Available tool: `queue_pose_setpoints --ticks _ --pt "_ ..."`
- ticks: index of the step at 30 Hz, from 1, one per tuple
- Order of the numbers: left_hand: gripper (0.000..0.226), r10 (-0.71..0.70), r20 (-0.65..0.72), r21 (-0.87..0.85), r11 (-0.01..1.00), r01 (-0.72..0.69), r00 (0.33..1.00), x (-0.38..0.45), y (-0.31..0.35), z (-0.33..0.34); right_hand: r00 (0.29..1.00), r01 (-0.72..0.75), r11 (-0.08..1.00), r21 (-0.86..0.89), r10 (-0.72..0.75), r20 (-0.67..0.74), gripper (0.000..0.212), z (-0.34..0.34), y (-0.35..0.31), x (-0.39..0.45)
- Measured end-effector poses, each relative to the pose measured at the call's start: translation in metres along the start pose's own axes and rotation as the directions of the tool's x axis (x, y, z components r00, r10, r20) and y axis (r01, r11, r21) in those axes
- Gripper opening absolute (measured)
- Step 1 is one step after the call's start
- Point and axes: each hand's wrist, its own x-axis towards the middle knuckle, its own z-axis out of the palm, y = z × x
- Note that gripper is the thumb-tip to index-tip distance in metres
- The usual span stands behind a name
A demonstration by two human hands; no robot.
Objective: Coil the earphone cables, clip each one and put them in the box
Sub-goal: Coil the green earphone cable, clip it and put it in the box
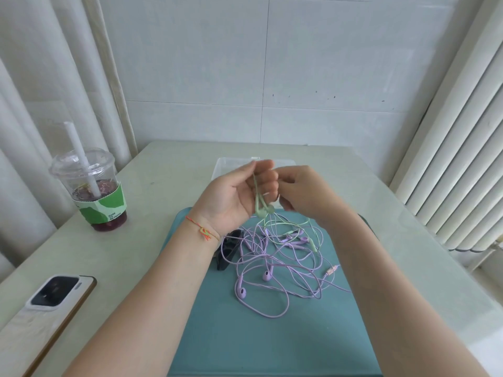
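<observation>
Forearms fill the lower frame, both raised over the teal mat [245, 344] so the work is kept at chest height, clear of the clutter below. Green earphones [263, 209] are held up between the hands: the left hand [234, 198] is turned palm-up with its fingers curled round the cable just above the two buds, which hang together at the heel of the palm — presumably gathered there as the starting end of a coil. The right hand [302, 193] is closed in a pinch on the same cable beside the left fingertips; what exactly is gripped is partly hidden. The rest of the green lead trails down onto the mat, so coiling is judged barely begun.

Purple earphones [266, 270] lie loose and tangled on the mat beneath, the green lead running among them — snagging is a risk when it is drawn up. Dark clips [230, 247] lie just beside the tangle, under the left wrist, within reach. A clear box [226, 165] stands behind the hands, mostly hidden. On the table [152, 186] a lidded drink [94, 191] and a phone [51, 297] lie well apart, to the left.
</observation>
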Motion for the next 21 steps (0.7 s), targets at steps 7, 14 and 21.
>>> queue_pose_setpoints --ticks 7,14,21 --pt "0.033 0.201 -0.138 -0.104 0.971 -0.216 0.97 0.006 0.007 -0.014 0.935 -0.05 0.981 -0.185 0.111 0.336 0.022 0.012 -0.003 -0.005" --pt "0.032 0.286 -0.245 0.029 0.957 -0.288 0.926 0.011 0.004 -0.02 0.895 -0.006 0.965 -0.263 0.122 0.428 0.024 0.018 -0.01 -0.01" --pt "0.031 0.291 -0.275 0.557 0.825 -0.095 0.916 0.008 -0.009 -0.021 0.972 0.009 0.982 -0.187 0.035 0.234 0.018 0.012 -0.015 -0.007"
